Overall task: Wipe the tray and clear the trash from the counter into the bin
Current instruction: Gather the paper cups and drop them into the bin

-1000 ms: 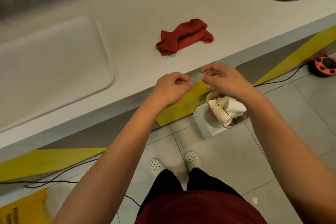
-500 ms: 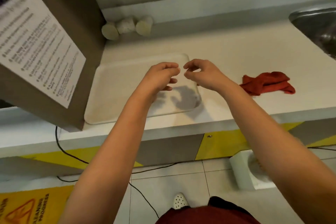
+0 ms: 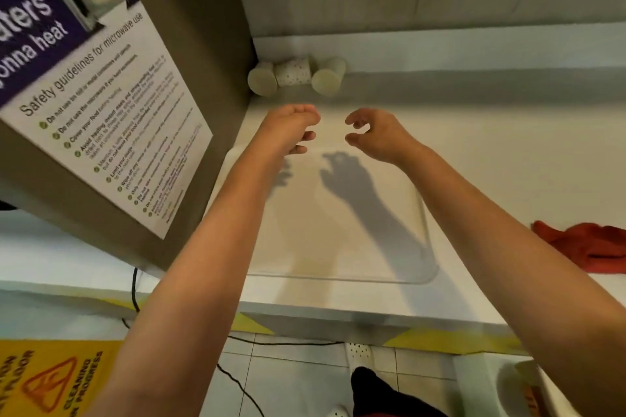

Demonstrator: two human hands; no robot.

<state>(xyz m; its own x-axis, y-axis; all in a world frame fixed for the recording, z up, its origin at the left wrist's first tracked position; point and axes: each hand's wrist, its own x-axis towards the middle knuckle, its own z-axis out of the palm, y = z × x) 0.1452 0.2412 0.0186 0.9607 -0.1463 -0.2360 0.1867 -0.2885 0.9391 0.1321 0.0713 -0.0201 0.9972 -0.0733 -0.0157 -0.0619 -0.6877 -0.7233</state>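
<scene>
A cream tray [image 3: 342, 257] lies flat on the white counter [image 3: 508, 159]. Three paper cups [image 3: 294, 74] lie on their sides in the back corner, against the wall. My left hand [image 3: 288, 127] and my right hand [image 3: 376, 134] hover above the tray's far edge, just short of the cups, with loosely curled fingers that hold nothing. A crumpled red cloth [image 3: 589, 245] rests on the counter at the right edge. The white bin [image 3: 521, 386] stands on the floor at the lower right, only partly in view.
A brown microwave [image 3: 162, 132] with a safety-guidelines sheet stands left of the tray. A yellow wet-floor sign [image 3: 50, 379] and black cables [image 3: 237, 379] are on the tiled floor. My shoe [image 3: 359, 350] shows below the counter edge.
The view swung up from the bin to the counter's back corner. Both hands moved forward over the tray toward the cups, and their fingers spread apart a little.
</scene>
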